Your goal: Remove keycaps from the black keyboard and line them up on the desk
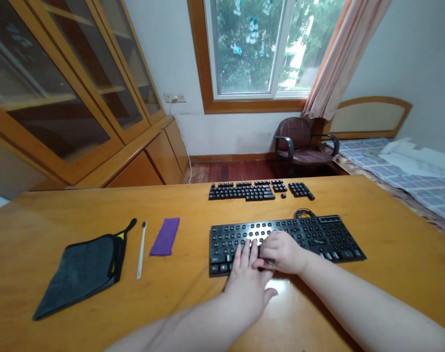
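Note:
A black keyboard (pixel 310 234) lies on the wooden desk, most of its keycaps off and bare switch stems showing; a few keycaps remain along its lowest row. My left hand (pixel 246 283) rests on the keyboard's lower left part, fingers stretched forward and thumb apart. Just right of it, my right hand (pixel 283 252) is closed over the lower middle of the keyboard, fingertips pinched near a dark piece at the bottom row. What the pinch holds is mostly hidden. Loose black keycaps (pixel 261 194) are laid out in keyboard order behind it.
Left of the keyboard lie a purple cloth (pixel 165 237), a white toothbrush (pixel 141 249) and a dark grey zip pouch (pixel 86 261). The keyboard's coiled cable (pixel 305 213) sits at its back edge. Beyond the desk (pixel 185 313) stands an office chair (pixel 299 142).

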Available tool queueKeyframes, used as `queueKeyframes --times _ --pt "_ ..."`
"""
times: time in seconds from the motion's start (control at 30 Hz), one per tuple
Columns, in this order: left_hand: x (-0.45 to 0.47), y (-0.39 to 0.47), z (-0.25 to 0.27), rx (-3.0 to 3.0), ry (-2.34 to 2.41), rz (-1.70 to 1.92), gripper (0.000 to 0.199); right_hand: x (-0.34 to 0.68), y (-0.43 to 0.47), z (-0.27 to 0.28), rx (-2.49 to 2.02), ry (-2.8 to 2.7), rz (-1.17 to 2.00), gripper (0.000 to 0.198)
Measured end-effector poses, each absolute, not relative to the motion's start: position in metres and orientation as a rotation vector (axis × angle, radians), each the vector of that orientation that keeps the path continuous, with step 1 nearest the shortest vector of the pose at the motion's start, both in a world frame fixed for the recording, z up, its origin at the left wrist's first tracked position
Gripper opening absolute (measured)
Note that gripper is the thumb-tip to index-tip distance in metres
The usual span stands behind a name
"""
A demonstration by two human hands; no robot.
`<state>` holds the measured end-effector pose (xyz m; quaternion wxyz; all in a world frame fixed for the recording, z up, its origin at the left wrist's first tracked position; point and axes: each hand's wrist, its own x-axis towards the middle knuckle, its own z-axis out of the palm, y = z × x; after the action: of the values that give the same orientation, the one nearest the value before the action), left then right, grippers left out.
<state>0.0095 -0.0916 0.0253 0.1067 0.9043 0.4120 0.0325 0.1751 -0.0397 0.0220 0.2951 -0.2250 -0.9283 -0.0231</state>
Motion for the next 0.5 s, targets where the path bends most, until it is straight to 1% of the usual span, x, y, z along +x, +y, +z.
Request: queueKeyframes --times 0.2,0.37,0.5 --pt "0.0130 -0.0915 0.0258 2.643 1.257 0.105 0.060 0.1776 -0.0409 0.0208 -0.682 -2.426 -0.002 0.032" --pt "0.0119 -0.0931 0.0278 2.643 1.245 0.130 0.059 0.1772 -0.0418 0.0233 -0.701 -2.413 0.048 0.029" --pt "0.0101 -0.0938 0.0235 2.661 1.236 0.181 0.062 0.1784 -0.0445 0.0267 -0.770 -2.283 0.169 0.028"
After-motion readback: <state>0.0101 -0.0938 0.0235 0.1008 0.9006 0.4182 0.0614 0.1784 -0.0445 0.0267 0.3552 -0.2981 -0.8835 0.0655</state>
